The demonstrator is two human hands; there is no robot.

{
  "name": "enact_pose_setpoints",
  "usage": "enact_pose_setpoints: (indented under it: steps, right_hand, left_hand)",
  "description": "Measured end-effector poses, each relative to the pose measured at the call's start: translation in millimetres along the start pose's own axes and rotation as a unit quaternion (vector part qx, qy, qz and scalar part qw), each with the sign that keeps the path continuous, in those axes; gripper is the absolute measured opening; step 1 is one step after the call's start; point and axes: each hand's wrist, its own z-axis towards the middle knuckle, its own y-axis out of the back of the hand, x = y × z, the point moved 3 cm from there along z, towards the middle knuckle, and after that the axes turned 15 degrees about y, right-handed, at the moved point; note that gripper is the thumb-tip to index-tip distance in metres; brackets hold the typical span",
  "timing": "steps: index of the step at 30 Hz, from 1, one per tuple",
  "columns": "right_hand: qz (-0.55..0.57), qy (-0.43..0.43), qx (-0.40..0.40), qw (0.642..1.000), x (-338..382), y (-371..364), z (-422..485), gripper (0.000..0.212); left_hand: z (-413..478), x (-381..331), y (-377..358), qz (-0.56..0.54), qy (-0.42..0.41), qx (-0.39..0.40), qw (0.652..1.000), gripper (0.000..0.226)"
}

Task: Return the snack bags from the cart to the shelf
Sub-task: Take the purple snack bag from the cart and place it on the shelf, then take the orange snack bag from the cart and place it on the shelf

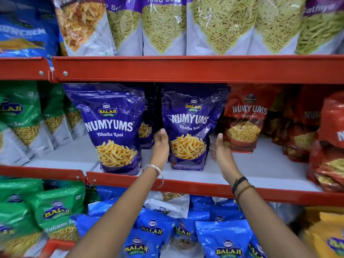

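Note:
A purple Numyums Bhatha Kani snack bag stands upright on the middle shelf. My left hand lies flat against the bag's left side. My right hand is open by its right side, a small gap away, fingers straight. A second purple bag of the same kind stands to the left, nearer the shelf's front edge, with a third one partly hidden behind and between them. The cart is out of view.
Red Numyums bags stand to the right, green sev bags to the left. The red shelf lip runs under my wrists. Blue bags fill the shelf below; clear sev bags line the shelf above.

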Motion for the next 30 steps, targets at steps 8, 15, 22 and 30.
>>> enact_pose_setpoints:
  steps: [8, 15, 22, 30]
  right_hand:
    - [-0.034, -0.018, 0.041, 0.998, 13.4, -2.2, -28.8, 0.095]
    - [-0.051, 0.015, 0.029, 0.998, 15.7, 7.2, -53.7, 0.074]
    - [-0.052, 0.027, 0.052, 0.997, 31.0, 9.5, -85.4, 0.075]
    - [-0.039, 0.082, -0.022, 0.996, -4.4, 71.3, -230.9, 0.036]
  left_hand:
    - [-22.4, 11.8, 11.0, 0.007, 0.09, 0.1, 0.991, 0.107]
    - [-48.6, 18.4, 29.1, 0.008, 0.073, 0.129, 0.989, 0.075]
    - [-83.4, 15.9, 28.0, 0.059, -0.045, 0.087, 0.993, 0.051]
    - [-194.4, 104.8, -1.1, -0.037, -0.137, 0.052, 0.989, 0.039]
